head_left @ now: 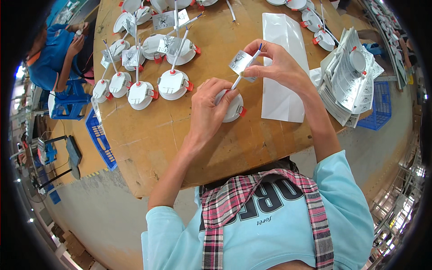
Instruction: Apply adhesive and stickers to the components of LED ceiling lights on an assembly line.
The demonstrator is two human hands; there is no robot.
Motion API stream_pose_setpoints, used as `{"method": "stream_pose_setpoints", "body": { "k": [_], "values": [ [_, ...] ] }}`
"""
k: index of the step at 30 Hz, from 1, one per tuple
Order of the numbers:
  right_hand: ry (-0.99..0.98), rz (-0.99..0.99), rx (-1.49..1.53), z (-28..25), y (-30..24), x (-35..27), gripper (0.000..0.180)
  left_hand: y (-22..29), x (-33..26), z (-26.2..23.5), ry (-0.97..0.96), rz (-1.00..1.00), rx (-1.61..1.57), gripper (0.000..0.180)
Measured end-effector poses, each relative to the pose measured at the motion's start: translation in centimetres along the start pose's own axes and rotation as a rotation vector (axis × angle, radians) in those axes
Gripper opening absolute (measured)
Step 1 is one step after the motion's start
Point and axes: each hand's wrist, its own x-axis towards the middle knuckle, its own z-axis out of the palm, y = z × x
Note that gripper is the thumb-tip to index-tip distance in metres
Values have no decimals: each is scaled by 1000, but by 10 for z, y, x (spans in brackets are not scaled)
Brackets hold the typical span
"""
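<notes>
Nearest cam: person's own chest, light blue tee w/ pink plaid straps (pixel 215 211), forearms running up from lower edge to the counter (pixel 148 135), a brown cardboard-covered top.

L hand (pixel 210 105): palm down, fingers curled over a white round lamp fitting (pixel 234 108) w/ red spring clip on its right side. Fitting sits flat on counter, centre, just left of a white flat bag (pixel 281 67). Hand presses on it, grip closed over its left half.

R hand (pixel 274 65): raised just above and right of the fitting, thumb and fingertips pinched on a white cable (pixel 245 69) that rises from the fitting; blue wire tip shows at cable's far end. Small printed paper tag (pixel 239 61) held on the cable, against the fingertips.

Far left: cluster of finished fittings (pixel 144 85), same white discs w/ red clips, cables standing up, tags on several. More at far edge, centre and right.

Right: fanned stack of printed sheets (pixel 348 87) at counter edge, one white disc on top. Blue crate (pixel 380 108) beyond it, lower.

Left, off counter: another person in blue top (pixel 51 56), seated near blue stool; blue crate (pixel 100 137) leaning at counter's left edge.
</notes>
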Motion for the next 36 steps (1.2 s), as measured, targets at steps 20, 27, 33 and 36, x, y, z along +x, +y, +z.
{"method": "stream_pose_setpoints", "body": {
  "k": [20,27,33,36],
  "values": [
    [136,-156,-8,-5,-15,5,17,7,-8,5,156,46,30,11],
    [122,-168,-296,-7,-33,1,15,-12,4,2,78,-248,-446,28],
    [91,-181,-352,-5,-49,2,16,-35,52,-2,-230,-261,-974,38],
    [66,-229,-382,-3,-53,0,17,-48,72,9,-397,-286,-1074,39]
  ]
}}
